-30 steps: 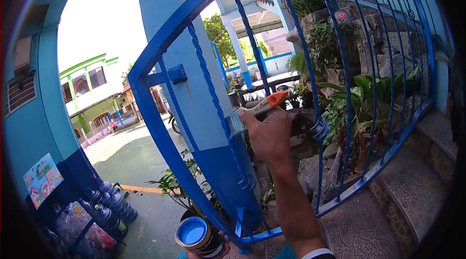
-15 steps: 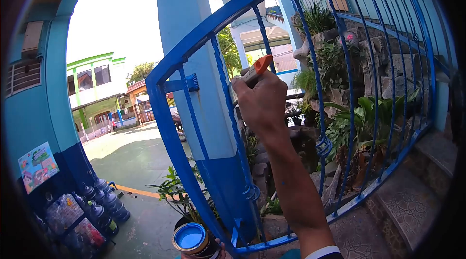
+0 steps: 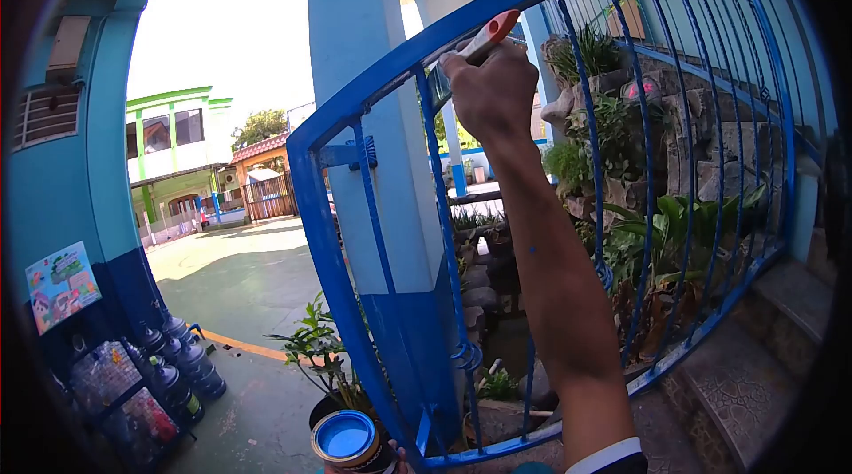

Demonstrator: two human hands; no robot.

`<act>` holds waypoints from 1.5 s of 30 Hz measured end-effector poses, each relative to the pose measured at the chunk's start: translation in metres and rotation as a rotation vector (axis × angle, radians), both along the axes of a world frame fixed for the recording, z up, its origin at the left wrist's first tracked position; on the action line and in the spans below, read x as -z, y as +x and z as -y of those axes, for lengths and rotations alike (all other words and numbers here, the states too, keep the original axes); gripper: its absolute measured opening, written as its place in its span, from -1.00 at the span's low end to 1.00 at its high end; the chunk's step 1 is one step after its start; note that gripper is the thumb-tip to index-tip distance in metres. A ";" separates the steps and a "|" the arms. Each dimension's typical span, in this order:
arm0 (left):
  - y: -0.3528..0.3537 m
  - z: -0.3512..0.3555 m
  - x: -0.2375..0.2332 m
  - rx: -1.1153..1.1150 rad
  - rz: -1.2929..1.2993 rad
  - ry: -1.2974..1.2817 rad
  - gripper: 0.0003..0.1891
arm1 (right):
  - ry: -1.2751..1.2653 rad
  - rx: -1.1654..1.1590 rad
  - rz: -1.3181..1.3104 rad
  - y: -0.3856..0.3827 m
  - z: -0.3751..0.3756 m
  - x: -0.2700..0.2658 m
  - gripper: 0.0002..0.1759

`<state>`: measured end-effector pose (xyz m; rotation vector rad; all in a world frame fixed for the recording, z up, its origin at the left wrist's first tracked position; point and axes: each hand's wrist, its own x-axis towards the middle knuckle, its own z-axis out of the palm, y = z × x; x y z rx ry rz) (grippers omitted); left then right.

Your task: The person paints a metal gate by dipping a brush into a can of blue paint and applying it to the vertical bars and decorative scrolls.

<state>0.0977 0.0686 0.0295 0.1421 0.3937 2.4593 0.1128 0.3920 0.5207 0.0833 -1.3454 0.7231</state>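
My right hand (image 3: 493, 90) is closed around a paintbrush (image 3: 484, 37) with a pale handle and an orange end. Its bristle end is at the top of a twisted bar (image 3: 446, 199), just below the curved top rail of the blue metal railing (image 3: 399, 57); whether it touches is hard to make out. At the bottom edge, my left hand (image 3: 400, 459) shows only some fingertips, wrapped round the side of an open paint can (image 3: 344, 437) with blue paint inside. The rest of that hand is hidden.
Behind the railing stands a light and dark blue pillar (image 3: 404, 332). A potted plant (image 3: 319, 350) is left of the can, and several large water bottles (image 3: 200, 367) stand by the left wall. Stone steps (image 3: 737, 394) rise at right beside a rock garden (image 3: 657, 234).
My right hand with the paintbrush has risen along the twisted bar to just under the top rail. The view has shifted slightly. My left hand still holds the paint can low down.
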 end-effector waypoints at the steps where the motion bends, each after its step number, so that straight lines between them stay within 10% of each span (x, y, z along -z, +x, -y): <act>1: 0.001 0.001 0.000 0.001 -0.010 -0.001 -0.22 | 0.017 -0.010 -0.030 0.000 0.004 -0.003 -0.70; 45: -0.001 -0.003 0.007 -0.060 -0.029 -0.054 -0.10 | 0.263 -0.354 -0.489 -0.036 -0.030 0.084 -0.79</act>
